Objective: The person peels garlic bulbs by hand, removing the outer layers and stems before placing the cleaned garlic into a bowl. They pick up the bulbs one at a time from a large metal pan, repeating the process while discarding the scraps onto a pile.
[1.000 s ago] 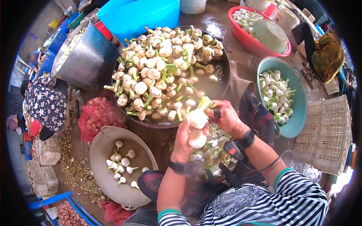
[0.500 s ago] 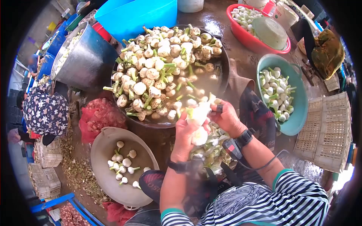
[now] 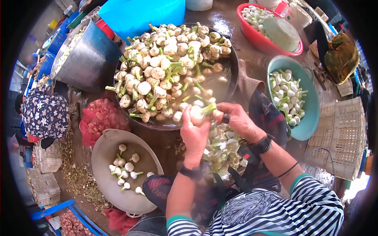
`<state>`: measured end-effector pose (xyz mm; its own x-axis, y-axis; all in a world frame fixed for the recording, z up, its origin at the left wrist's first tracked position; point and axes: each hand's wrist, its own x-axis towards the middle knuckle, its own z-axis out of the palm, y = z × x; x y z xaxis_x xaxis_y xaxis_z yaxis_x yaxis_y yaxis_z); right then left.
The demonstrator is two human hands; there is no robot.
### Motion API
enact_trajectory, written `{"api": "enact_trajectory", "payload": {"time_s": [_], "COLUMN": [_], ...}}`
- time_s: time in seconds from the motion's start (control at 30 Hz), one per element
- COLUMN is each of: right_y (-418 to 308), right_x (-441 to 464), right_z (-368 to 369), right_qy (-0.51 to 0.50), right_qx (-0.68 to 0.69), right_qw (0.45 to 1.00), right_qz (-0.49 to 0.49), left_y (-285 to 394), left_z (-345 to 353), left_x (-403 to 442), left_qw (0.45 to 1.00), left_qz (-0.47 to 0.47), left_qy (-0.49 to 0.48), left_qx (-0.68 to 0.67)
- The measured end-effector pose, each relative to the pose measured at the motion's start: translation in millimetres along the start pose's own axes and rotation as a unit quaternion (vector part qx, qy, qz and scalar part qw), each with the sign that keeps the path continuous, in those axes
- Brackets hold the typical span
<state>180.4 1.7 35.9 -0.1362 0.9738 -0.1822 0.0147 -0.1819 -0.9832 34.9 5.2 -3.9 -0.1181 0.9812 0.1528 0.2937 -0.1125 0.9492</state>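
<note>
My left hand is wrapped round a white garlic bulb, whose green stem points to the right. My right hand is closed at the stem's end, with a dark band on a finger; what it pinches is too small to name. Just beyond both hands is a wide dark basin of murky water, heaped with soiled garlic bulbs. Below the hands lies a pile of peeled skins. A grey basin to the left holds several clean white bulbs.
On the right are a teal basin of white bulbs, a red basin and a pale crate. A metal pot, a red net sack and a person in a floral hat are at the left.
The bulb between my hands has turned, so its stem now points right. A second white bulb seen under it earlier no longer shows. My right hand has moved slightly down.
</note>
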Motion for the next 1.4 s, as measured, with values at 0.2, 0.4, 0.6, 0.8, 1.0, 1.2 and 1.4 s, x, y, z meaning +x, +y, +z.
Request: {"api": "enact_trajectory", "payload": {"time_s": [0.2,0.4,0.6,0.8,1.0,1.2,1.4], "right_y": [12,-10,28,46,63,-23,5], "right_x": [10,6,19,18,2,-7,-4], "right_z": [17,10,-9,-27,-28,-25,2], "right_qy": [0.09,0.049,-0.026,0.067,-0.073,-0.082,0.025], "right_qx": [0.141,0.111,0.312,0.487,-0.52,-0.069,0.024], "right_qw": [0.986,0.992,0.94,0.863,0.838,0.991,0.998], "right_qz": [0.015,0.046,0.138,0.115,0.147,-0.075,-0.058], "left_y": [0,15,-7,-5,20,-5,7], "left_z": [3,-2,-16,-25,-33,-11,-1], "left_x": [-1,1,10,8,8,5,-7], "left_qw": [0.998,0.965,0.828,0.727,0.788,0.912,0.915], "left_qz": [0.06,-0.072,-0.245,-0.212,-0.192,-0.116,-0.109], "left_qy": [0.007,-0.062,-0.192,-0.324,-0.333,-0.234,-0.206], "left_qx": [0.02,-0.243,-0.465,-0.568,-0.48,-0.317,-0.329]}}
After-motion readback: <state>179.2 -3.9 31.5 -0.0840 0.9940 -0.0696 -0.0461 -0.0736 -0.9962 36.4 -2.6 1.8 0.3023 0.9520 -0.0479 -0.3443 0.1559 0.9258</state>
